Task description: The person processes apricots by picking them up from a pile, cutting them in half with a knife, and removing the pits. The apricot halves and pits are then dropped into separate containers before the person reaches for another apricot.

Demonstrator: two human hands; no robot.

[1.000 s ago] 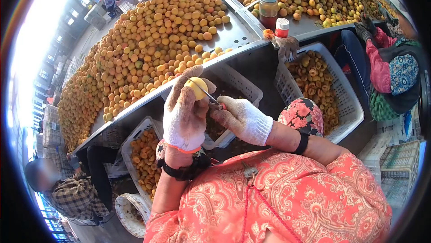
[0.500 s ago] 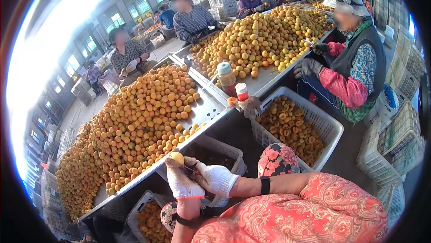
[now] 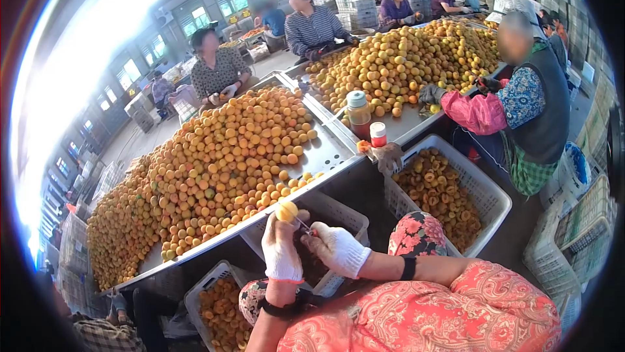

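Observation:
My left hand (image 3: pixel 280 252), in a white glove, pinches a yellow apricot (image 3: pixel 286 211) at its fingertips. My right hand (image 3: pixel 340 249), gloved too, grips a small knife (image 3: pixel 304 225) with a thin metal blade and a bit of red at the handle. The blade points up and left, its tip right by the apricot. Both hands hover over a plastic crate (image 3: pixel 359 233) below the edge of a metal table (image 3: pixel 323 151). On that table lies a big heap of apricots (image 3: pixel 215 170), close beyond my left hand.
A white crate (image 3: pixel 493 197) of halved apricots stands to the right, another crate (image 3: pixel 195 301) of them at lower left. A jar (image 3: pixel 358 114) and a red bottle (image 3: pixel 378 135) stand at the table corner. Co-workers sit around a second apricot heap (image 3: pixel 416 53).
The camera view has shifted, so the scene sits further right. My left hand has tipped more upright with the apricot. The co-worker on the right now reaches to the table.

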